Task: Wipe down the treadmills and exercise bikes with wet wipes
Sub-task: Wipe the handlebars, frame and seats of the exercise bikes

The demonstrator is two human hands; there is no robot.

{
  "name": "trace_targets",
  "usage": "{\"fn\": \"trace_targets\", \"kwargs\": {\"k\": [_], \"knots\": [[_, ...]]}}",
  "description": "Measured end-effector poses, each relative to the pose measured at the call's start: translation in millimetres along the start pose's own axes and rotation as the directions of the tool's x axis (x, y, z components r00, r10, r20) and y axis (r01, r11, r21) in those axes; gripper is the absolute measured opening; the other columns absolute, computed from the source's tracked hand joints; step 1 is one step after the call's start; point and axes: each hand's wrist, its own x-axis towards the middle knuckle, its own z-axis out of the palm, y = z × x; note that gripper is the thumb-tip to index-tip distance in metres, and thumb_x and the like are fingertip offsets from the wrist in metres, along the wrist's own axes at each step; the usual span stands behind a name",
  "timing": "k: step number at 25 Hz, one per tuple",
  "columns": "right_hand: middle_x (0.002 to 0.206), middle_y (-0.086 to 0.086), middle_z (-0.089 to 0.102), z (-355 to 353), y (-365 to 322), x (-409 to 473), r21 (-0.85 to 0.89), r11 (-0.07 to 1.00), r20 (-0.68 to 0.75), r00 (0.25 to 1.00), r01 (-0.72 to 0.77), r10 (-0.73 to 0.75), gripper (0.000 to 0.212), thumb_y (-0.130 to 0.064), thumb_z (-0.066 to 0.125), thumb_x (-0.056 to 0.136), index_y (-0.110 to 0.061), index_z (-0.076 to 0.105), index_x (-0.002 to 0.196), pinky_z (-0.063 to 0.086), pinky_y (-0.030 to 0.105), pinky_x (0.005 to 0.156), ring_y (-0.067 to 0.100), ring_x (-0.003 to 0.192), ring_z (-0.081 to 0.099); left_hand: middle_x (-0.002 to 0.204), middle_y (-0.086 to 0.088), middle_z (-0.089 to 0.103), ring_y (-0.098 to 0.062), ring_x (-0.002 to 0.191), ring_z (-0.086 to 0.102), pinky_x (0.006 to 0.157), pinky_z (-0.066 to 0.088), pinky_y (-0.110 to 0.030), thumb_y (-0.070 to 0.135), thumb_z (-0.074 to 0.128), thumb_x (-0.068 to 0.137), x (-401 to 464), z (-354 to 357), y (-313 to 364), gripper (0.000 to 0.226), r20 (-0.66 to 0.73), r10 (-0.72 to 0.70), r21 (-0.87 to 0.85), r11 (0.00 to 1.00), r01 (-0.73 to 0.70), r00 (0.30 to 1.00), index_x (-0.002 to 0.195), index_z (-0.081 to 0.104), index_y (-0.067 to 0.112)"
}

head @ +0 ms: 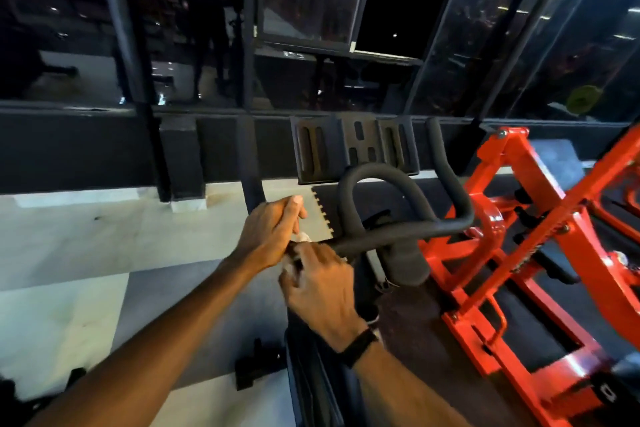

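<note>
Both hands meet at the near left end of the black foam-padded handlebar point(398, 236) of an exercise bike, whose tube runs from that end rightward, loops up in a tall arch and curves away toward a second upright grip at the far right. A crumpled white wet wipe point(300, 237) sits bunched against that left end of the bar, showing as small pale folds between the two hands. The left hand point(268, 234) comes in from the lower left with its forearm stretched across the frame; its fingers point(294, 210) lie close together and bend down over the wipe, holding it against the bar tip. The right hand point(320, 291), wearing a black band at the wrist point(358, 347), sits just below and to the right, its fingers curled around the same wipe and bar end, with another bit of white showing under its thumb side. Beyond the handlebar stands a black slotted console bracket point(355, 147), tilted back. To the right, a bright orange-red steel machine frame point(540, 236) stands close beside the bike. A pale tiled floor point(86, 236) lies under the hands at left, and dark glass window panels point(173, 28) fill the upper part of the view, reflecting ceiling lights.
</note>
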Motion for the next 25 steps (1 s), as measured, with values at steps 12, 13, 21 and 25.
{"fn": "trace_targets", "kwargs": {"k": [12, 13, 21, 25], "knots": [[0.094, 0.012, 0.072, -105, 147, 3, -0.220, 0.753, -0.129, 0.784, -0.620, 0.608, 0.030, -0.028, 0.076, 0.078, -0.014, 0.061, 0.100, 0.048, 0.042, 0.072, 0.038, 0.093, 0.066, 0.053, 0.008, 0.053, -0.015, 0.053, 0.053, 0.071, 0.053, -0.037, 0.043, 0.038, 0.103, -8, 26, 18, 0.054, -0.050, 0.061, 0.442, 0.896, -0.032, 0.997, 0.058, 0.056, 0.017], [0.095, 0.013, 0.072, -106, 148, -1, -0.201, 0.720, -0.137, 0.747, -0.664, 0.651, 0.027, -0.029, 0.073, 0.081, -0.015, 0.061, 0.100, 0.048, 0.042, 0.074, 0.039, 0.094, 0.066, 0.049, 0.010, 0.045, -0.015, 0.050, 0.047, 0.071, 0.052, -0.038, 0.039, 0.043, 0.103, -7, 26, 23, 0.053, -0.026, 0.060, 0.468, 0.883, -0.041, 0.998, 0.055, 0.047, 0.019], [0.082, 0.005, 0.071, -86, 107, -37, -0.264, 0.835, -0.095, 0.875, -0.482, 0.475, 0.018, -0.034, 0.054, 0.080, -0.019, 0.063, 0.087, 0.046, 0.037, 0.060, 0.034, 0.077, 0.067, 0.106, -0.011, 0.070, -0.034, 0.101, 0.064, 0.086, 0.044, -0.042, 0.052, 0.028, 0.104, -3, 46, 45, 0.047, 0.178, -0.141, 0.493, 0.869, 0.036, 0.974, 0.111, 0.057, 0.016], [0.087, 0.009, 0.074, -112, 133, -38, -0.207, 0.640, -0.118, 0.668, -0.740, 0.735, 0.009, -0.027, 0.068, 0.085, -0.018, 0.064, 0.086, 0.044, 0.036, 0.066, 0.036, 0.087, 0.068, 0.097, -0.011, 0.072, -0.030, 0.092, 0.066, 0.083, 0.042, -0.040, 0.054, 0.015, 0.104, -18, 51, 39, 0.060, 0.220, -0.035, 0.607, 0.787, -0.109, 0.975, 0.098, 0.059, 0.014]]}}
